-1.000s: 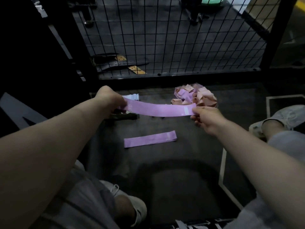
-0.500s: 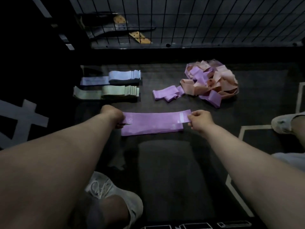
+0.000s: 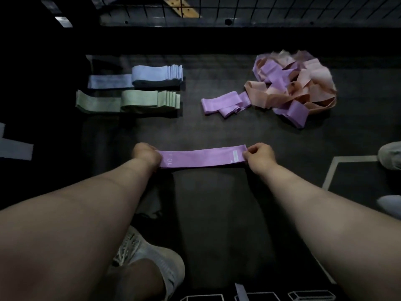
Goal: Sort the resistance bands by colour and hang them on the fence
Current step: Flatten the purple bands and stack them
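Observation:
A flat purple resistance band (image 3: 201, 157) lies stretched across the dark floor mat. My left hand (image 3: 145, 153) pinches its left end and my right hand (image 3: 260, 155) pinches its right end. It covers the purple band that lay there before, which is now hidden. Behind it on the left sit a neat stack of blue bands (image 3: 138, 77) and a neat stack of green bands (image 3: 130, 101). At the back right is a tangled heap of purple and peach bands (image 3: 299, 88), with a couple of loose purple bands (image 3: 223, 103) beside it. The wire fence (image 3: 238, 7) runs along the top.
My left shoe (image 3: 152, 255) is on the mat at the bottom centre. My right shoe (image 3: 390, 155) shows at the right edge. White lines (image 3: 332, 170) mark the mat on the right. A wooden piece (image 3: 181, 7) lies behind the fence.
Both hands have lowered the stretched purple band from the air down onto the purple band on the mat. The view has tilted down, closer to the floor.

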Tool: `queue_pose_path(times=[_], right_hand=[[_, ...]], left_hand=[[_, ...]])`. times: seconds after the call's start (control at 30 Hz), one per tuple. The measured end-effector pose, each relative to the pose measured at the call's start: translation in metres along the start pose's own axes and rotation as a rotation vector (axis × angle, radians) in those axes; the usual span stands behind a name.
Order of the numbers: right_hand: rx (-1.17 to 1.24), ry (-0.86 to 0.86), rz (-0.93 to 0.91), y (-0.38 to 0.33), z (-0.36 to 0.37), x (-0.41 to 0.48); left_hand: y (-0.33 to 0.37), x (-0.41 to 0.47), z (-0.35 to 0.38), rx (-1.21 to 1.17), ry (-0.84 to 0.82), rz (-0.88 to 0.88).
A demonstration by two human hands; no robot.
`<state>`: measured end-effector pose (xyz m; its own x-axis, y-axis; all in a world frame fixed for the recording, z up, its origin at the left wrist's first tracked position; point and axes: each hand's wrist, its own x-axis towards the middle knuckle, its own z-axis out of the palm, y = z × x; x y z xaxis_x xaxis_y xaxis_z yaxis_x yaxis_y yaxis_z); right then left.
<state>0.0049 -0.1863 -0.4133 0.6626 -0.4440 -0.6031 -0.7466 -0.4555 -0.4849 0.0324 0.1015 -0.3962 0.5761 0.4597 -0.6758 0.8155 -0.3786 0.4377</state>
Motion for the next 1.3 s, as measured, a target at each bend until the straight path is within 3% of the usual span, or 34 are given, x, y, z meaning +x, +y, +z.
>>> queue_pose_path(times=[0.1, 0.27, 0.37, 0.47, 0.57, 0.67, 0.87, 1.03, 1.1, 1.17, 1.23, 1.3], right_hand=[[-0.051, -0.016, -0.014, 0.002, 0.002, 0.001], [-0.115, -0.015, -0.039, 0.002, 0.0, 0.006], [-0.238, -0.006, -0.051, 0.001, -0.004, 0.007], [-0.589, -0.001, -0.259, -0.001, -0.007, 0.005], [-0.887, -0.112, -0.578, -0.006, -0.007, 0.009], [-0.958, -0.206, -0.635, -0.01, -0.005, 0.014], [-0.997, -0.232, -0.664, -0.014, 0.0, 0.016], [-0.981, -0.236, -0.672, -0.009, -0.002, 0.017], [-0.864, -0.202, -0.591, -0.002, -0.003, 0.015], [-0.597, -0.102, -0.399, 0.004, -0.002, 0.01], [-0.314, -0.032, -0.197, 0.009, 0.0, 0.009], [-0.2, -0.024, -0.075, 0.013, 0.002, 0.01]], left_hand=[[-0.006, 0.008, -0.001, 0.157, -0.049, 0.04], [-0.007, 0.012, 0.008, 0.137, 0.021, 0.048], [-0.008, 0.012, 0.01, 0.261, 0.0, 0.121], [-0.01, 0.007, 0.015, 0.454, -0.012, 0.142], [-0.01, 0.004, 0.019, 0.799, 0.036, 0.334], [-0.015, 0.006, 0.022, 1.013, -0.034, 0.528], [-0.017, 0.007, 0.022, 1.105, -0.02, 0.563], [-0.014, 0.006, 0.021, 1.133, -0.034, 0.561], [-0.014, 0.005, 0.02, 1.093, -0.054, 0.517], [-0.014, 0.003, 0.018, 0.914, -0.01, 0.404], [-0.014, 0.004, 0.017, 0.561, 0.091, 0.19], [-0.019, 0.012, 0.017, 0.284, 0.163, 0.007]])
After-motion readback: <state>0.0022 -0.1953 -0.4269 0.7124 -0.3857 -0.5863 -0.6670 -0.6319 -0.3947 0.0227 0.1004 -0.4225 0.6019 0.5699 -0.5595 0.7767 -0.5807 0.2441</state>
